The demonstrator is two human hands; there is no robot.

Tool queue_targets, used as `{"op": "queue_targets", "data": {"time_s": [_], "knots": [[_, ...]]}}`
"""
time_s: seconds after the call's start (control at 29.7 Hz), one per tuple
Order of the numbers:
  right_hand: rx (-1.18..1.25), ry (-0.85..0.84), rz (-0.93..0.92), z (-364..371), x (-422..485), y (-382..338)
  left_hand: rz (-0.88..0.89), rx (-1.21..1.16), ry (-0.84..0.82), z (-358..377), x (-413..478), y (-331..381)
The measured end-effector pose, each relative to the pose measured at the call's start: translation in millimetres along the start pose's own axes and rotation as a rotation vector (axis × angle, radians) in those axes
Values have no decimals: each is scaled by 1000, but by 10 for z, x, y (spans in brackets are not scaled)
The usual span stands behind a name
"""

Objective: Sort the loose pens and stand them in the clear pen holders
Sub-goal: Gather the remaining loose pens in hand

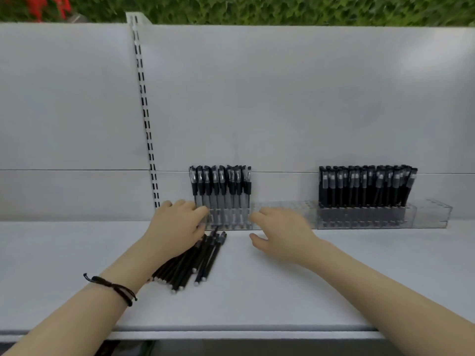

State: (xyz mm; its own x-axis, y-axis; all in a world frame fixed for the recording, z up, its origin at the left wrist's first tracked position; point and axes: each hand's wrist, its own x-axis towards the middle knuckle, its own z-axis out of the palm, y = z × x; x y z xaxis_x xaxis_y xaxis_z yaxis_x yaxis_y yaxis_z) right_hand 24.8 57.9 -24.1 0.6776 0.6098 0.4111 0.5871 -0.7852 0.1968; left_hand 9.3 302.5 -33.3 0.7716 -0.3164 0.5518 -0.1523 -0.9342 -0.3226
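Left hand and right hand were both stretched forward over the white shelf, up to the row of clear pen holders at its back. In this row stood a right group of pens and a left group of pens, and the part between them held no pens. The loose pens lay in a bundle on the shelf, with their far ends under the left hand.

The sorting seemed partly done, and the step in hand was probably to steady the holders. The next move called for taking one pen from the bundle and turning it upright over a free slot.

The right hand was spread, fingers straight and thumb apart, touching the front of the holders. The left hand's fingers were bent at the row's left end; whether they pinched a pen I could not tell.
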Motion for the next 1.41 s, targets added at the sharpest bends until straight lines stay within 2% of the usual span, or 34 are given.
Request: {"op": "queue_targets", "data": {"time_s": [0.17,0.37,0.57,0.67,0.77,0.87,0.94,1.01,1.11,1.24,1.31,1.41], "knots": [[118,-55,93,70,374,-328,-17,-65,72,148,89,-116],[278,-299,362,204,557,-476,15,-129,193,162,32,-82],[415,-500,441,109,648,-438,84,-117,186,213,33,-2],[596,-492,492,116,654,-431,77,-159,174,235,25,12],[848,-396,565,134,600,-437,15,-246,101,178,-2,13],[1201,-248,610,50,566,-395,-153,-553,-10,65,-17,50],[1383,-142,582,-26,612,-400,-309,-979,-41,6,-34,62],[1454,-49,561,-84,681,-434,-432,-1395,-62,-40,-29,52],[1400,18,526,-118,790,-531,-492,-1638,-117,-39,-29,16],[1430,57,548,-61,775,-553,-554,-1900,-81,26,-7,-35],[1290,-19,577,30,721,-535,-627,-2016,-58,41,12,-65],[916,-178,555,205,664,-552,-677,-2129,-62,66,29,-98]]}}
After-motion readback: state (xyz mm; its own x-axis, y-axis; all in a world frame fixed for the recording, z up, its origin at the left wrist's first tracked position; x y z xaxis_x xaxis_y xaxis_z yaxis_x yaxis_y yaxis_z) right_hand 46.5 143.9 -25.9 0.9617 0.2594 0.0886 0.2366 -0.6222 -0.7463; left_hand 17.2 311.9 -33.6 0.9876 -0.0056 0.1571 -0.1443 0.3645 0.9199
